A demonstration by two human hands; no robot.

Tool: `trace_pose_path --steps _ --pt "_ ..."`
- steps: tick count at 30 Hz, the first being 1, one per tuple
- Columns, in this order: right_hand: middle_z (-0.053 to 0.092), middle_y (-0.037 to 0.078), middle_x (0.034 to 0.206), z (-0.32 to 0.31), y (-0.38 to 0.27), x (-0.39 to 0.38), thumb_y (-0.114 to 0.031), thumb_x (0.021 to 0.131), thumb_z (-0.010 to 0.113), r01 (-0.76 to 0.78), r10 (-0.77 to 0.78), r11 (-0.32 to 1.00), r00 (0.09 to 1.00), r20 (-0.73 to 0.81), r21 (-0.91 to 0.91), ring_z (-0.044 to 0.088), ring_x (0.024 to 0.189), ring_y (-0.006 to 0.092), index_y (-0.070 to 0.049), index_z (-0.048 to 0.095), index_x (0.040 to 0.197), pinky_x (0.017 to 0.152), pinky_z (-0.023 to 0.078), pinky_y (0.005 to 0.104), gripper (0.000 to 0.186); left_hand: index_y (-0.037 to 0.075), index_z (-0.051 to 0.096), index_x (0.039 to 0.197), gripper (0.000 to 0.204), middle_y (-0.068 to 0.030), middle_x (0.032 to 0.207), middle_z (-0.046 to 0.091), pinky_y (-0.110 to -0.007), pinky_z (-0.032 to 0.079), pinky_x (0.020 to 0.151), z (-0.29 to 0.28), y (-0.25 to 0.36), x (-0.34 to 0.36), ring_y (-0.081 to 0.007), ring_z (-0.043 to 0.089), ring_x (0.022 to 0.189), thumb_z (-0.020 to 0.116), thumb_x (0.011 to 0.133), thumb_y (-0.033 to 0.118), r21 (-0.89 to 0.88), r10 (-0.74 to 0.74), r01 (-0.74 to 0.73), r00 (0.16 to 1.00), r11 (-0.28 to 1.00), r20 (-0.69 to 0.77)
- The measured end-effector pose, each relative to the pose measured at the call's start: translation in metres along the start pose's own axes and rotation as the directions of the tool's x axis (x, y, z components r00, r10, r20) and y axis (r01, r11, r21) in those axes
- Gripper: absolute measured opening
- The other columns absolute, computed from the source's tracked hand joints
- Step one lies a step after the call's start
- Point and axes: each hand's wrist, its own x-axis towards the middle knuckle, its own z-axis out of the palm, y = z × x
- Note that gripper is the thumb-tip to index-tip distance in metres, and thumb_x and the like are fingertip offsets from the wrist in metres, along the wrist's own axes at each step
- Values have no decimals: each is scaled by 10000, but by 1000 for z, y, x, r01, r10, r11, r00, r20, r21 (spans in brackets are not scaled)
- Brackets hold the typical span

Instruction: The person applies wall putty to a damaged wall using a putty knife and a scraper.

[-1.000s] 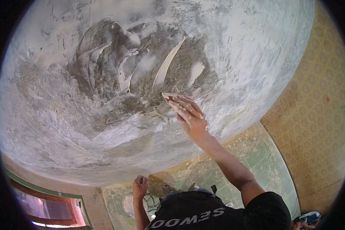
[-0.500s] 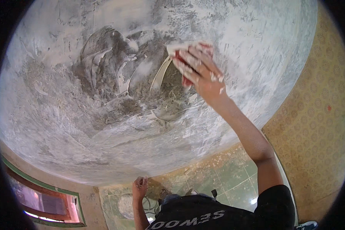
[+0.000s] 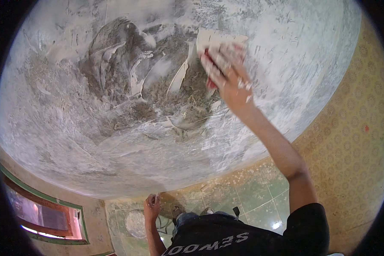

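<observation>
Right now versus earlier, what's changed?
The smeared right hand moved up and slightly right along the mottled grey wall, flat red, cream-coated scraper in its grip. The curved cream putty streak looks shorter. Nothing released; the loosely curled left hand stayed low.

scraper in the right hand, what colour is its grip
The grip shows red around the right hand, best in the head view.

The floor [image 3: 260, 196] has green square tiles, with pale specks [image 3: 239, 180] on it. A round whitish thing [image 3: 135, 225], hard to make out, and two feet [image 3: 178, 210] are there.
</observation>
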Motion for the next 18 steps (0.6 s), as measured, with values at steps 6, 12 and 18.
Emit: trace_pose_path --steps 6,12,18 --pt "425 14 1481 -18 -81 -119 -146 746 751 9 -65 974 968 241 227 403 1372 232 -210 523 1374 1130 405 410 671 -28 601 819 323 -115 640 579 -336 447 564 0 -30 -15 -172 553 580 595 962 261 5 -2 2 1000 1000 -19" --pt "491 0 1429 -29 -7 2 -65 731 755 7 -3 992 1000 -29 130 448 1338 214 -201 525 1377 1108 426 361 699 -21 603 825 307 -95 633 571 -321 443 542 -9 -14 -20 -164 565 570 583 967 251 17 -7 8 1000 1000 -14" --pt "478 21 1438 -15 25 7 -96 731 767 2 0 1000 998 64 -20 432 1348 198 -200 457 1422 1158 346 424 765 -20 579 806 315 -83 637 563 -314 443 541 -3 7 -16 -145 549 557 590 968 251 -18 -32 32 999 999 23"
